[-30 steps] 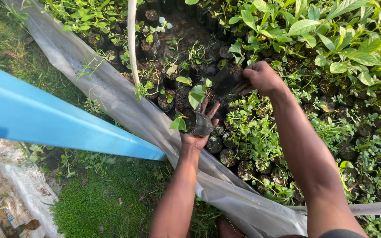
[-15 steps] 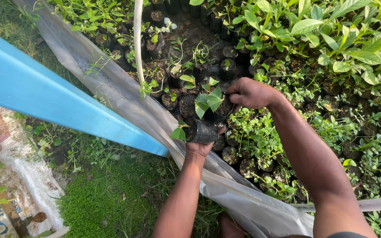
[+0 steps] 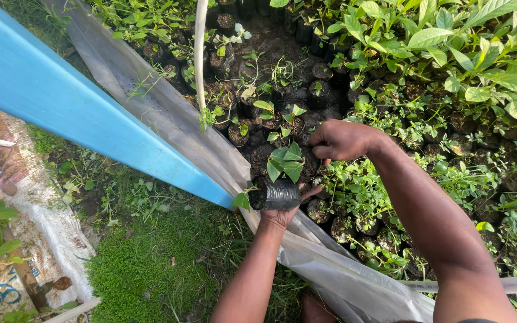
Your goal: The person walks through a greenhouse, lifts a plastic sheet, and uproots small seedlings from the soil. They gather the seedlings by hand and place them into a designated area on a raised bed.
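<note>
1. Seedling in a small black plastic nursery bag (image 3: 277,195), with broad green leaves, is what we see held in the only view, the head camera looking straight down.
2. We find the left hand (image 3: 282,209) cupped under the bag and wrapped around it, grasping it. The bag lies tipped on its side, its long axis running roughly left to right, with one small leaf poking out at its left end.
3. We see the right hand (image 3: 342,140) just above and to the right of the bag, apart from it, fingers curled into a loose fist over the bed; whether it pinches anything we cannot tell.
4. Of the two, the left hand is the one on the bag; the right is near but not touching.
5. Below both hands we see a dense bed of black-bagged seedlings in dark soil (image 3: 306,90), leafier toward the right.
6. A crumpled sheet of clear plastic (image 3: 169,113) edges the bed, and a sloping blue plastic band (image 3: 79,113) crosses the left side over grass (image 3: 145,263).
7. A thin pale pole (image 3: 199,54) stands in the bed.
</note>
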